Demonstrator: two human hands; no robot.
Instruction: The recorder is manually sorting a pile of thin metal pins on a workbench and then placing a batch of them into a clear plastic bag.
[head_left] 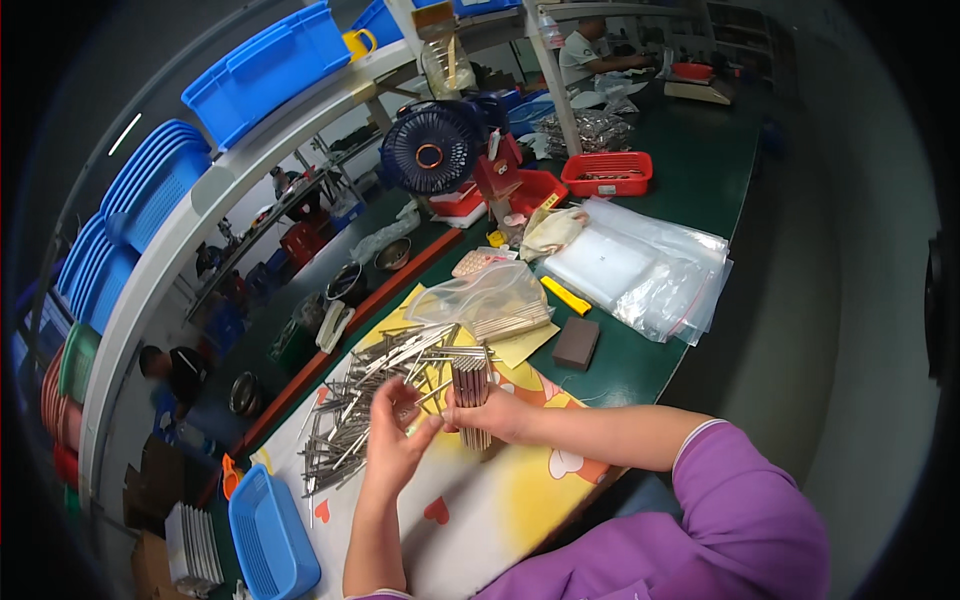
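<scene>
My right hand is closed around an upright bundle of thin metal rods, whose ends show above and below the fingers. To its left, my left hand is raised with fingers curved and thumb apart; I see nothing held between them. Beside and behind that hand, a loose pile of metal rods lies crisscrossed on a patterned cloth. A few rods at the edge of the pile reach close to the bundle. Farther back, a clear plastic bag rests partly over more rods laid side by side.
A brown block, a yellow marker-like tool and clear plastic bags lie on the green table. A blue basket is at the near left. Behind stand a fan and a red tray. Other people work in the background.
</scene>
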